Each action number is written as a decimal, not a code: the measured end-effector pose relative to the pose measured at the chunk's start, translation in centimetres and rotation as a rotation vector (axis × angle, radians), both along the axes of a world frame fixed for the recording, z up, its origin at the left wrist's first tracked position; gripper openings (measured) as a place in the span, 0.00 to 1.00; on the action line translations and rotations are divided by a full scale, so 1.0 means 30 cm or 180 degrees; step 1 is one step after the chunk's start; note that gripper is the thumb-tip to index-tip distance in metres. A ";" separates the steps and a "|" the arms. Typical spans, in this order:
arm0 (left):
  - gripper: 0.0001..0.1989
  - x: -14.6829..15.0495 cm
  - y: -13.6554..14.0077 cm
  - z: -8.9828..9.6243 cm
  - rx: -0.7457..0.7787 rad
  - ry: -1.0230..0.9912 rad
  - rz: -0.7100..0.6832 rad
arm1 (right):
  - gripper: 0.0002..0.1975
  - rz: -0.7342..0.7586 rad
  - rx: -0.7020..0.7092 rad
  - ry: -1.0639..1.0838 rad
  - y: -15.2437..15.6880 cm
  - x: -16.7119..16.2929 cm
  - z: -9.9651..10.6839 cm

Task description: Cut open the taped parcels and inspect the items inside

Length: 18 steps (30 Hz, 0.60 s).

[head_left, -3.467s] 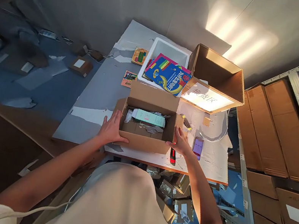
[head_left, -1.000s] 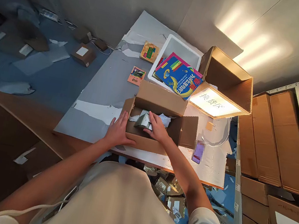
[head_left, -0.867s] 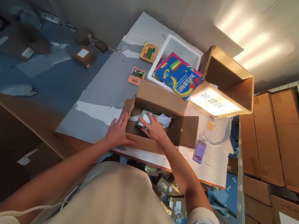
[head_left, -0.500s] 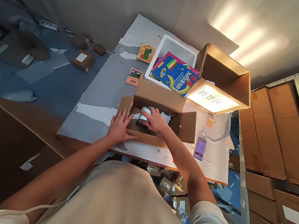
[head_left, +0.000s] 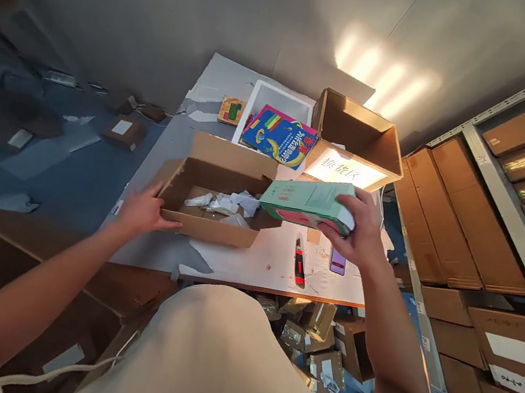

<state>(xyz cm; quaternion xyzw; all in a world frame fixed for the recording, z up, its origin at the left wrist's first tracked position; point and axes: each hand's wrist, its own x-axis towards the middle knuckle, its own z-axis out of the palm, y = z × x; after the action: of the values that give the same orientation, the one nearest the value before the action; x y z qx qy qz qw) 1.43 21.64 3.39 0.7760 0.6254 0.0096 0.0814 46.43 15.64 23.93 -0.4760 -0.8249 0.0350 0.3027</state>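
My right hand [head_left: 361,231] grips the right end of a thick green box [head_left: 311,195] with printed characters and a pink strip along its side. The green box is tilted and held above the table, just right of an open cardboard box [head_left: 208,231]. Thumb along the front wall and fingers at the left flap, my left hand [head_left: 141,209] grips the cardboard box at its left end. Crumpled white paper [head_left: 225,203] lies inside that box. On the table below the green box is a red and black utility knife [head_left: 300,264], with a phone [head_left: 338,261] beside it.
Behind stand a white foam bin [head_left: 280,93] holding colourful books [head_left: 280,139] and a larger open carton [head_left: 356,128] with a handwritten sign. Shelving with cartons [head_left: 445,222] rises on the right. Small boxes [head_left: 321,322] lie on the floor under the table edge.
My right hand has lifted the green box out of the cardboard box and carried it to the right. The cardboard box and my left hand have shifted left. The utility knife has come into view.
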 end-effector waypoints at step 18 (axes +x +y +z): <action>0.56 0.768 -0.416 0.146 -0.0933 -0.3589 -0.0145 | 0.30 -0.1266 -0.1907 0.5400 -0.270 -0.062 -0.734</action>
<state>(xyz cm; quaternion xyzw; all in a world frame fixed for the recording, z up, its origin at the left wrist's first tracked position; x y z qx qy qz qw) 24.46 9.18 7.77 0.6449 0.4634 0.3329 0.5084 44.56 7.53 1.91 -0.4824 -0.1861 0.5318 0.6707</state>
